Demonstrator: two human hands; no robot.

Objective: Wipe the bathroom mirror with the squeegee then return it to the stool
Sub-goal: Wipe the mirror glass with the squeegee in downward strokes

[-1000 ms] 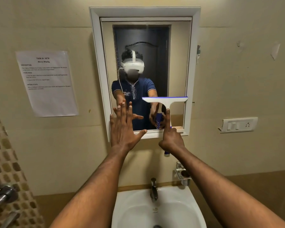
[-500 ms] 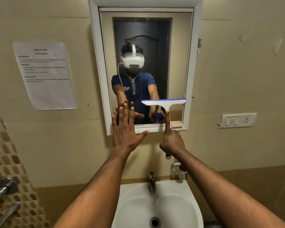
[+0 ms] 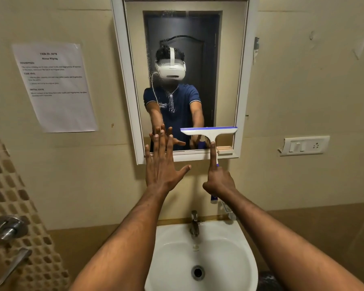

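Right hand (image 3: 219, 181): fist wrapped around the handle of the white squeegee with a blue rubber blade (image 3: 208, 131), index finger laid up its neck.
Squeegee: blade level, pressed low on the white-framed wall mirror (image 3: 227, 80), right half.
Left hand (image 3: 162, 164): fingers spread flat, fingertips on the glass by the lower left corner.
Below: white ceramic basin (image 3: 219, 259).

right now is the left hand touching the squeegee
Apart. The head view shows the left hand spread flat at the mirror's lower edge, with a plain gap of frame and glass between its fingers and the squeegee.

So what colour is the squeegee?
White squeegee with a blue blade edge, seen in the head view.
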